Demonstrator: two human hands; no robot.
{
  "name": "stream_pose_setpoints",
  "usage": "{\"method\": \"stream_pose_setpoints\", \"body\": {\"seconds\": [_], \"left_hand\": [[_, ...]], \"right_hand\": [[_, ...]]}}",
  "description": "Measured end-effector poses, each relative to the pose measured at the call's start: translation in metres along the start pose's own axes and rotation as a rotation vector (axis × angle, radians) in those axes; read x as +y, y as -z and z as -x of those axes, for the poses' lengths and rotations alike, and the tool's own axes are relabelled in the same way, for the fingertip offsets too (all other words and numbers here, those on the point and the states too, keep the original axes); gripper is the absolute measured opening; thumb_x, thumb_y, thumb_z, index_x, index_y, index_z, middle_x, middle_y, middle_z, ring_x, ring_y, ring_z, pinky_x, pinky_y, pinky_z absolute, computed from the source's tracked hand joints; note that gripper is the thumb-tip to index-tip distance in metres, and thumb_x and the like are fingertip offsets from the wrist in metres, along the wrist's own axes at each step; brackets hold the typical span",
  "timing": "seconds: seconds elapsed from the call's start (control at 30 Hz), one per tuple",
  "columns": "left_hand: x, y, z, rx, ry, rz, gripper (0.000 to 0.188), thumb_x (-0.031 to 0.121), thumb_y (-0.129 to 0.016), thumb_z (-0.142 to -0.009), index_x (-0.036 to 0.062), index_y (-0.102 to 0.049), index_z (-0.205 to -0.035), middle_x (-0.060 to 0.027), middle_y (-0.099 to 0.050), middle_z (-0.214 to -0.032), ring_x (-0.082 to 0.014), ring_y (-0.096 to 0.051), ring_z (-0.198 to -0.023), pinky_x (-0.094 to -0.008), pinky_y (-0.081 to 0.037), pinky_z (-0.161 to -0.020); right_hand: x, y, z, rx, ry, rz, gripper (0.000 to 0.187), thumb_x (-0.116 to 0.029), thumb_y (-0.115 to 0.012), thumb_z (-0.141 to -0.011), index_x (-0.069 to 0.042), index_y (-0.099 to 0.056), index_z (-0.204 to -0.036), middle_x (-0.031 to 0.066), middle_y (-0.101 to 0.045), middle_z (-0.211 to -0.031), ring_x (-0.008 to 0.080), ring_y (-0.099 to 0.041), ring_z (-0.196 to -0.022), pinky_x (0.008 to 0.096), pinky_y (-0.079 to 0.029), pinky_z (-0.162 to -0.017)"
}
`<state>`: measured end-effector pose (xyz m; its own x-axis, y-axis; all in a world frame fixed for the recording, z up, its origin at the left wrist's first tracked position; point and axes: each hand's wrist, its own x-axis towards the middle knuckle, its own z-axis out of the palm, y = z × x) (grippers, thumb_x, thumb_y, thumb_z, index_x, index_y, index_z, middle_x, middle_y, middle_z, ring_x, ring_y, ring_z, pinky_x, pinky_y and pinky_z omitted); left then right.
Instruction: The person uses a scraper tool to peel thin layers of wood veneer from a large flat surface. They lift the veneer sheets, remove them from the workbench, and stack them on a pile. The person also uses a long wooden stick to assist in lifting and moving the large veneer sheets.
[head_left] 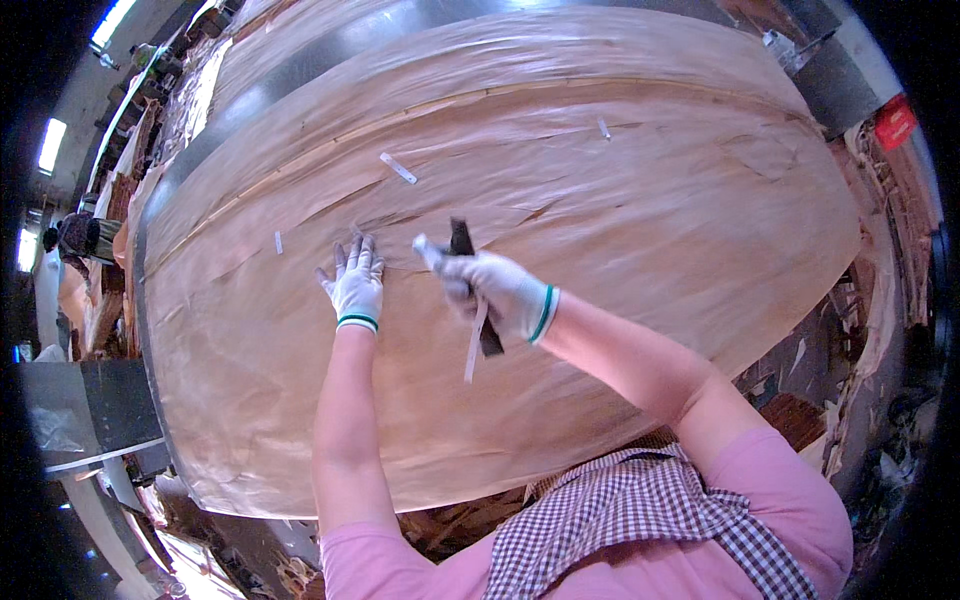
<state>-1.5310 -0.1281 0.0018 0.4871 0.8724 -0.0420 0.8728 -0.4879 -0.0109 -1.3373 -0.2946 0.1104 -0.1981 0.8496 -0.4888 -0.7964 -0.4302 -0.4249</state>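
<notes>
On brown sheeting (pixel 620 250), left hand (pixel 357 288) lies splayed; right hand (pixel 503 294) grips a dark bar (pixel 461 237).

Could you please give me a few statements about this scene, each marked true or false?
1. The left hand rests on the sheet with its fingers spread. True.
2. The right hand is empty. False: it grips a dark bar.
3. Both hands wear white gloves with green cuff edges. True.
4. The apron is plain yellow. False: it is checked, dark and white.
5. A white strip lies on the sheet beyond both hands. True.
6. The sleeves are black. False: they are pink.
</notes>
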Motion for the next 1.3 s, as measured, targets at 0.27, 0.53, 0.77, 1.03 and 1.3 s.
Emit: {"method": "stream_pose_setpoints", "body": {"seconds": [0.27,0.53,0.77,1.03,1.3], "left_hand": [[0.064,-0.015,-0.023,0.186,0.027,0.764,0.046,0.036,-0.034,-0.096,0.0265,-0.038,-0.141,0.0051,-0.031,-0.150,-0.0256,-0.008,-0.143,-0.0565,0.009,-0.109],[0.175,0.008,-0.004,0.002,-0.363,0.145,0.057,0.046,-0.035,-0.094,0.0192,-0.032,-0.144,0.0014,-0.026,-0.151,-0.0279,-0.013,-0.142,-0.0600,0.005,-0.109],[0.198,0.019,0.004,-0.068,-0.335,-0.122,0.063,0.045,-0.042,-0.091,0.0161,-0.028,-0.145,-0.0010,-0.022,-0.153,-0.0253,-0.015,-0.142,-0.0604,-0.006,-0.110],[0.376,0.170,0.090,0.224,-1.152,0.420,0.050,0.026,-0.061,-0.080,0.0113,-0.051,-0.127,-0.0065,-0.049,-0.131,-0.0269,-0.043,-0.125,-0.0450,-0.028,-0.106],[0.640,0.299,0.398,0.052,-2.362,1.115,0.033,0.019,-0.060,-0.078,0.0058,-0.060,-0.108,-0.0083,-0.059,-0.109,-0.0237,-0.055,-0.100,-0.0328,-0.045,-0.084]], "right_hand": [[-0.012,0.055,-0.001,0.079,0.256,-0.090,0.007,-0.021,-0.050,-0.095,-0.014,-0.051,-0.092,-0.0029,-0.050,-0.061,0.0090,-0.044,-0.048,0.0227,-0.035,-0.044],[0.023,0.085,0.015,0.331,0.216,-0.095,0.009,-0.022,-0.057,-0.092,-0.013,-0.055,-0.090,-0.0014,-0.056,-0.064,0.0089,-0.045,-0.048,0.0236,-0.035,-0.044],[-0.025,0.126,0.066,0.509,0.236,0.795,0.016,-0.020,-0.061,-0.086,-0.005,-0.057,-0.083,0.0039,-0.059,-0.069,0.0121,-0.052,-0.057,0.0277,-0.041,-0.054],[-0.003,0.249,0.256,0.323,0.297,0.136,0.017,-0.026,-0.058,-0.090,-0.009,-0.058,-0.089,0.0019,-0.061,-0.078,0.0124,-0.050,-0.056,0.0273,-0.041,-0.053],[0.006,0.298,0.434,0.455,0.579,0.274,0.017,-0.017,-0.059,-0.091,-0.004,-0.061,-0.102,0.0012,-0.063,-0.090,0.0089,-0.051,-0.068,0.0233,-0.044,-0.062]]}}
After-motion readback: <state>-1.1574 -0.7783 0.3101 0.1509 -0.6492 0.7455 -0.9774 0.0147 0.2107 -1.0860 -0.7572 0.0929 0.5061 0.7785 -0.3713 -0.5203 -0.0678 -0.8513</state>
